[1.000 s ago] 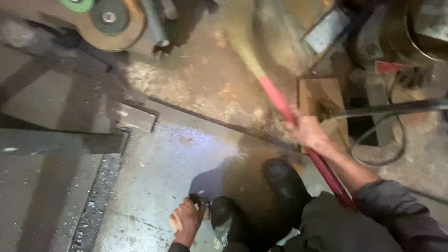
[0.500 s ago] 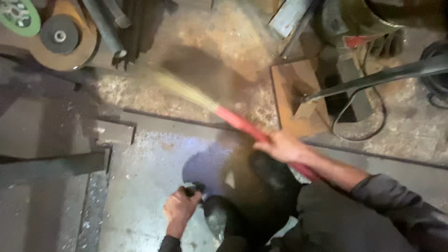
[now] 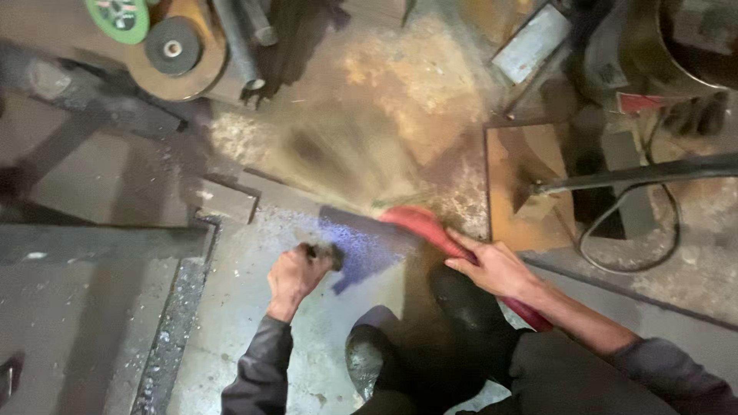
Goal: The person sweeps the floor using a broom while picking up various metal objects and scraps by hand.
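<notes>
Right hand [image 3: 492, 265] fingers wrapped around red broom handle [image 3: 430, 229], running lower right to centre; left hand [image 3: 296, 273] fisted on small dark tool [image 3: 332, 255].

Matt red plastic broom handle [image 3: 430, 230], straw bristles [image 3: 346, 157], dusty rough concrete floor [image 3: 254, 307]

Single view, head-worn camera: I look steeply down from standing height onto the workshop floor [image 3: 254, 323], facing forward past my own boots. Range: near, both forearms in frame, scrap and tools along the top edge. No second view to overlap.
</notes>
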